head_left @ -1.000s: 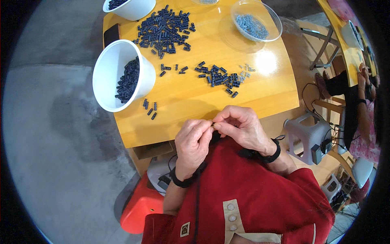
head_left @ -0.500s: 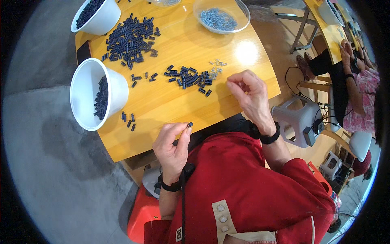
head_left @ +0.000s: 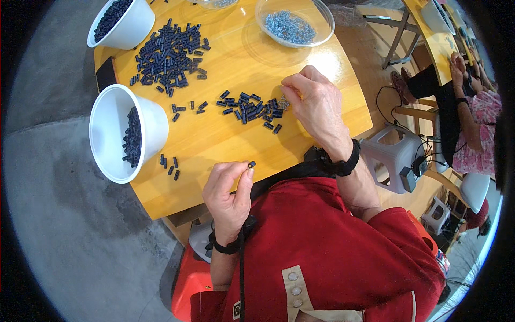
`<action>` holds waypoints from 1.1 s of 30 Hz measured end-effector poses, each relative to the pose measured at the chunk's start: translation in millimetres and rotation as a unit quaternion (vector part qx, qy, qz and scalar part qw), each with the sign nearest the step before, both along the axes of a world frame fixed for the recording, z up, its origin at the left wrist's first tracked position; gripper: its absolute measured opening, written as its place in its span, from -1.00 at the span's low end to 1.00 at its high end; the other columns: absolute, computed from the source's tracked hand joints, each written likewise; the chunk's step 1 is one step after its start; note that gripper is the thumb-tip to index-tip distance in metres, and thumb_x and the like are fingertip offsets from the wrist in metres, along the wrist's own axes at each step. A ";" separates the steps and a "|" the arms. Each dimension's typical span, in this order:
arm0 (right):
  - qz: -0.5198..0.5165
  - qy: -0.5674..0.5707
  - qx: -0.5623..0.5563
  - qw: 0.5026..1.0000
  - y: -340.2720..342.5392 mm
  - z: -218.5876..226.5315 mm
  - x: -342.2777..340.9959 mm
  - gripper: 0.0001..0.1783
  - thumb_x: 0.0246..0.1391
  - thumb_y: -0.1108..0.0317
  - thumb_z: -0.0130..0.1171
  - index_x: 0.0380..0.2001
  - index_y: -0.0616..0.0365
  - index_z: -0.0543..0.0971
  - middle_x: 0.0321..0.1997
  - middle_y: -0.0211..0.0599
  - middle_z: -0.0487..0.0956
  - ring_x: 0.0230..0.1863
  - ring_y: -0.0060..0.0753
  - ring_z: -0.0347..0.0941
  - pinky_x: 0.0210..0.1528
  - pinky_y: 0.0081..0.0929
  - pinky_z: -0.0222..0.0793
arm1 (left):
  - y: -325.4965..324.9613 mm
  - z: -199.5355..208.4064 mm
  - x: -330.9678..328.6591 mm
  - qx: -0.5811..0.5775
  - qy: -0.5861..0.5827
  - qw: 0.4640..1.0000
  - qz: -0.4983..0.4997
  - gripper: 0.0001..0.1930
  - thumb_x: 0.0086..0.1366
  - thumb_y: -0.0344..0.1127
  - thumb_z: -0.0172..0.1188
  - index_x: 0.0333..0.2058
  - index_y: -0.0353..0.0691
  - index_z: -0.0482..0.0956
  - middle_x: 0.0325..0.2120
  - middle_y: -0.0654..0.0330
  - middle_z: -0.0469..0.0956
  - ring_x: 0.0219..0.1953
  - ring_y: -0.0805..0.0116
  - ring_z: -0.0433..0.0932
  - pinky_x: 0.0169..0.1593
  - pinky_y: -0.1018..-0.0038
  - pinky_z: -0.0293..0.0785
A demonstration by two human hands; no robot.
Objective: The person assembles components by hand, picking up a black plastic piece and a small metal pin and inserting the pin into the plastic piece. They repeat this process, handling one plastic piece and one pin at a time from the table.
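Between thumb and forefinger, my left hand (head_left: 226,196) pinches a small black cylindrical piece (head_left: 251,165) just off the table's near edge. My right hand (head_left: 316,104) is over the table with its fingers bent together at a small cluster of tiny silver metal parts (head_left: 284,102). What its fingertips hold, if anything, is hidden by the hand. Left of these fingers lies a small heap of black cylindrical pieces (head_left: 248,110), touching the silver parts. Farther off spreads a larger heap of the same black pieces (head_left: 169,56).
A white tub (head_left: 155,126) of black pieces lies tilted at the table's left edge, with another white tub (head_left: 137,27) behind it. A clear bowl (head_left: 323,35) of silver parts stands at the far side. At right, another person (head_left: 475,129) sits by a second table.
My right hand has moved left and away from me, onto the silver parts. My left hand stays almost still with the black piece.
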State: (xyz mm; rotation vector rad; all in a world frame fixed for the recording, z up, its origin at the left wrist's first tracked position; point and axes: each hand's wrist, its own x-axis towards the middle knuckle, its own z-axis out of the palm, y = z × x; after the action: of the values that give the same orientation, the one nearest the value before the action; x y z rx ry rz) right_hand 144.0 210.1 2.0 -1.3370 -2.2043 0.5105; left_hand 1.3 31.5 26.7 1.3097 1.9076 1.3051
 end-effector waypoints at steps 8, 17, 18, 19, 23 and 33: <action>0.032 -0.045 0.029 0.998 5.5 -8.2 -9.5 -0.93 -0.03 0.38 0.24 -0.46 0.13 0.62 -0.43 -0.26 0.51 -0.32 -0.15 0.52 -0.28 -0.25 0.44 | -1.7 -0.6 -3.2 0.009 0.000 1.000 0.005 -0.87 0.12 -0.63 0.26 -0.32 -0.37 0.61 -0.40 0.13 0.58 -0.34 0.32 0.55 -0.21 0.48 0.45; 0.118 0.398 -0.461 0.785 -43.8 32.7 6.6 -0.89 0.26 0.45 0.10 -0.19 0.25 0.50 -0.38 -0.40 0.55 -0.43 -0.62 0.51 -0.32 -0.60 0.50 | -7.9 0.8 -6.3 0.033 -0.046 0.998 -0.004 -0.85 0.14 -0.63 0.25 -0.29 -0.37 0.59 -0.38 0.16 0.56 -0.36 0.42 0.49 -0.31 0.58 0.36; 0.120 0.398 -0.463 0.783 -50.6 33.0 8.8 -0.89 0.26 0.45 0.10 -0.19 0.25 0.50 -0.38 -0.40 0.55 -0.43 -0.62 0.51 -0.32 -0.60 0.50 | -8.4 3.4 -5.5 0.041 -0.055 0.998 -0.009 -0.85 0.14 -0.63 0.24 -0.29 -0.36 0.59 -0.38 0.17 0.56 -0.37 0.44 0.48 -0.34 0.60 0.33; 0.132 0.427 -0.519 0.729 -56.8 33.7 10.6 -0.86 0.26 0.47 0.10 -0.15 0.27 0.51 -0.38 -0.38 0.56 -0.42 -0.60 0.53 -0.31 -0.60 0.52 | -9.2 5.9 -4.5 0.048 -0.065 0.997 -0.013 -0.85 0.14 -0.63 0.24 -0.29 -0.35 0.59 -0.38 0.18 0.55 -0.38 0.47 0.46 -0.37 0.62 0.29; 0.155 0.456 -0.594 0.644 -74.8 27.0 15.3 -0.79 0.25 0.48 0.10 -0.07 0.30 0.51 -0.31 -0.26 0.61 -0.36 -0.48 0.60 -0.27 -0.55 0.59 | -16.4 11.6 0.1 0.040 -0.070 0.997 -0.010 -0.85 0.14 -0.62 0.24 -0.28 -0.34 0.59 -0.38 0.19 0.55 -0.39 0.49 0.44 -0.41 0.64 0.25; 0.164 0.536 -0.666 0.493 -89.2 18.1 19.7 -0.88 0.23 0.43 0.14 -0.25 0.27 0.48 -0.27 -0.12 0.60 -0.33 -0.37 0.61 -0.30 -0.43 0.59 | -23.4 15.1 8.7 0.093 -0.047 0.994 -0.013 -0.82 0.09 -0.63 0.28 -0.30 -0.33 0.58 -0.45 0.10 0.58 -0.44 0.28 0.55 -0.34 0.46 0.45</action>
State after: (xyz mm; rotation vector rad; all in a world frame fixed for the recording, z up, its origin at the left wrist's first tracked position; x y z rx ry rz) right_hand 163.8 121.0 20.1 -0.4975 -0.6123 2.6200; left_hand 10.0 8.1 41.7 1.3318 1.7352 1.5339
